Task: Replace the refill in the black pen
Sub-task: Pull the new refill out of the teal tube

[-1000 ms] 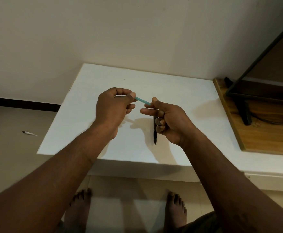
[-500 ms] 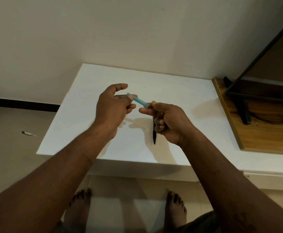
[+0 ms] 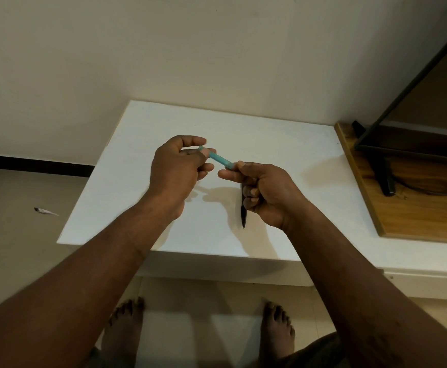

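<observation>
A thin teal tube (image 3: pixel 218 158) spans the gap between my hands above the white table (image 3: pixel 137 160). My left hand (image 3: pixel 174 171) pinches its upper left end between thumb and fingertips. My right hand (image 3: pixel 267 189) pinches its lower right end with thumb and index finger. The lower fingers of that same hand curl round the black pen (image 3: pixel 243 215), which hangs point down just above the tabletop. The pen's upper part is hidden inside the fist.
A wooden board (image 3: pixel 416 216) lies on the ledge at the right, carrying a black screen stand (image 3: pixel 384 176) and a cable. The wall is close behind the table. My bare feet (image 3: pixel 127 330) stand on the floor below, and a small grey scrap (image 3: pixel 44 211) lies at the left.
More of the teal tube shows between my hands than a second ago. My left index finger, lifted half a second ago, has curled back over the tube's end. The black pen stays put.
</observation>
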`<state>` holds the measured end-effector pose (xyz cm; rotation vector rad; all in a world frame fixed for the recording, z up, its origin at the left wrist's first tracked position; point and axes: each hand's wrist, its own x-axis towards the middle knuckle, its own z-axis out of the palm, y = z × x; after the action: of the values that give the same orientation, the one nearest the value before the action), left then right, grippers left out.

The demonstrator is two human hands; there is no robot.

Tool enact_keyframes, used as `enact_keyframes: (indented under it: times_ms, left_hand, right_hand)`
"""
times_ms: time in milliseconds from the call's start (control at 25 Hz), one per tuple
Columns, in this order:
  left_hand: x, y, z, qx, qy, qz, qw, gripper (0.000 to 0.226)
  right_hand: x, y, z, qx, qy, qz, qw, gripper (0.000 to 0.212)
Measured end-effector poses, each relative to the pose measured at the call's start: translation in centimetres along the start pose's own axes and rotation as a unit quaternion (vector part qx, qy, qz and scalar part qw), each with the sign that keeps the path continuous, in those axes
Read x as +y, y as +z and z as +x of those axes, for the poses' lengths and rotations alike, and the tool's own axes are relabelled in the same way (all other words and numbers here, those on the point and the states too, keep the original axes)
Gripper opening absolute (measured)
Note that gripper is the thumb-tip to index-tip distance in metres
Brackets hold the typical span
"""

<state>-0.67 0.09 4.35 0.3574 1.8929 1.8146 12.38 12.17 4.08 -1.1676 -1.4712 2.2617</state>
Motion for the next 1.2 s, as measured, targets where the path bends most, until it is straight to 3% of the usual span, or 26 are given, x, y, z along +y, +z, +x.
enact_keyframes:
  times_ms: [440,1200]
  left_hand:
    - [-0.18,-0.33,0.34,-0.004,-0.107,-0.11,0.988,0.016]
    - [-0.24,-0.23,0.2,-0.009,-0.125,-0.115,0.985,0.013]
  right_hand:
    - [0.22,0.19,0.41,0.038,-0.059,-0.094,0.993,0.015]
    - [-0.25,0.69,-0.22,0.092,-0.09,-0.149,0.98,0.009]
